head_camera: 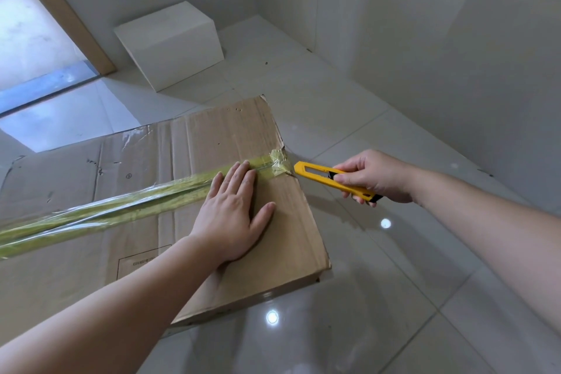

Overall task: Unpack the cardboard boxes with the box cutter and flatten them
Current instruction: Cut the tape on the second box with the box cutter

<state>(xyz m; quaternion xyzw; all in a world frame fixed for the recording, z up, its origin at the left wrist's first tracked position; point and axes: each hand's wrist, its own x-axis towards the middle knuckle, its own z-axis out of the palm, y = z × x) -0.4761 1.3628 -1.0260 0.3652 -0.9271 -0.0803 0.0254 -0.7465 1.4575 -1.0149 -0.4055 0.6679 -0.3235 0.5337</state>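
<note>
A large brown cardboard box (91,267) lies on the tiled floor, its top seam sealed with a long strip of yellowish tape (121,206). My left hand (233,215) rests flat on the box top near its right edge, fingers beside the tape. My right hand (373,176) holds a yellow box cutter (318,174) just off the box's right edge. The cutter's tip points at the crumpled tape end (277,164) at that edge. No blade is visible at the tip.
A white box (173,45) stands on the floor behind the cardboard box, near the wall corner. A doorway with a wooden frame (60,12) opens at the upper left. Glossy white floor tiles (394,282) extend to the right and front.
</note>
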